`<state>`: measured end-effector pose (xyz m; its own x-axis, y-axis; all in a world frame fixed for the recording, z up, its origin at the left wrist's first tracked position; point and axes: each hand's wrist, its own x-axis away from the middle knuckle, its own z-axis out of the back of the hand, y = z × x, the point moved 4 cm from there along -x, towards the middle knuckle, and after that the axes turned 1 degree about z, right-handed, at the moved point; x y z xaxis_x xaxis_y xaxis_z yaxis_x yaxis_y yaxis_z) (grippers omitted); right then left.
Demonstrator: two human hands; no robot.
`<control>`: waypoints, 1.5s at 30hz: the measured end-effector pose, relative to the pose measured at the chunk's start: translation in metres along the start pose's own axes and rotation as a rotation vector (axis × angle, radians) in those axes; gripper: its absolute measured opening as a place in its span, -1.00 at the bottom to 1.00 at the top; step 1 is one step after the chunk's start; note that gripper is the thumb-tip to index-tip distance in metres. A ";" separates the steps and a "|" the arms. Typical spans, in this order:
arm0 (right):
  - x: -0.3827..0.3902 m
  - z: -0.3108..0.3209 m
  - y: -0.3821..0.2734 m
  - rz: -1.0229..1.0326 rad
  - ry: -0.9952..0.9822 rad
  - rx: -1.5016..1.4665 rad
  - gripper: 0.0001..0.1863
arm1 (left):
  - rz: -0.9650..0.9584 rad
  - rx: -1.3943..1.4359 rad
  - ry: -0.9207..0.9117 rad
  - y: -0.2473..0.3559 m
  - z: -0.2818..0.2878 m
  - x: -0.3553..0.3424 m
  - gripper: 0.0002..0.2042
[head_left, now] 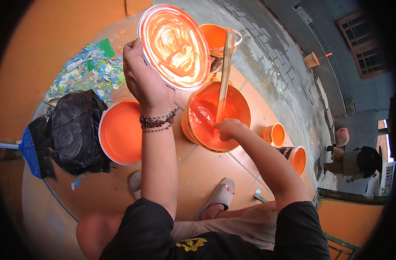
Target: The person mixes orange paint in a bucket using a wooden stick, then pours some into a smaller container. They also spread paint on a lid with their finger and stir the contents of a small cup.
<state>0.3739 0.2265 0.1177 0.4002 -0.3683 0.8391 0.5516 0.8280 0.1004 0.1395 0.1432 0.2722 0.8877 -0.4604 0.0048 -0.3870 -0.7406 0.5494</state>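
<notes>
My left hand (pixel 147 84) grips a round white bucket lid (pixel 174 47) by its edge, holding it raised and tilted. Wet orange paint is smeared across the lid's face turned towards me. Below and to the right stands a bucket (pixel 190 128) with orange paint inside and on its walls. A flat wooden stick (pixel 225 65) leans in it, its lower part coated orange. My right hand (pixel 229 130) is over the bucket's near side with its fingers closed, close to the stick's lower end. What those fingers hold is hidden.
An orange-filled tub (pixel 120 132) and a black plastic bag (pixel 76 125) stand left, beside paint flakes (pixel 87 71) and a blue broom (pixel 30 151). Another bucket (pixel 215 37) is behind; two small orange-stained containers (pixel 274 134) sit right. Far right, a person (pixel 360 162) stands.
</notes>
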 end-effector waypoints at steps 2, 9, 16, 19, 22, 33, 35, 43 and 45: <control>0.005 0.009 0.006 -0.022 -0.004 0.037 -0.47 | -0.016 0.001 -0.006 0.001 0.003 -0.003 -0.78; 0.086 0.075 0.025 0.041 0.239 -0.161 -0.58 | 0.071 0.063 -0.038 -0.005 0.010 -0.006 -0.77; 0.149 0.130 0.020 0.173 0.819 -0.419 -0.46 | 0.178 0.112 -0.200 -0.014 0.013 0.004 -0.70; 0.146 0.146 0.022 0.080 0.894 -0.181 -0.40 | 0.186 0.060 -0.254 -0.019 0.008 0.009 -0.73; 0.139 0.175 0.013 0.015 0.870 -0.051 -0.37 | 0.143 -0.010 -0.312 -0.015 0.007 0.011 -0.75; 0.144 0.206 0.003 -0.003 0.986 0.163 -0.41 | 0.164 0.033 -0.418 -0.009 -0.004 0.018 -0.74; 0.139 0.207 0.010 0.006 0.986 0.183 -0.40 | 0.150 0.028 -0.426 -0.010 -0.004 0.018 -0.74; 0.131 0.182 0.013 -0.098 0.745 0.139 -0.41 | 0.116 0.050 -0.441 -0.010 0.007 0.013 -0.75; 0.129 0.173 0.014 -0.061 0.760 0.102 -0.42 | 0.143 0.029 -0.368 -0.008 0.000 0.018 -0.80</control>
<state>0.3060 0.2637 0.3198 0.7845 -0.5734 0.2360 0.5333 0.8181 0.2149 0.1590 0.1411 0.2677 0.6778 -0.7004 -0.2236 -0.5115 -0.6677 0.5410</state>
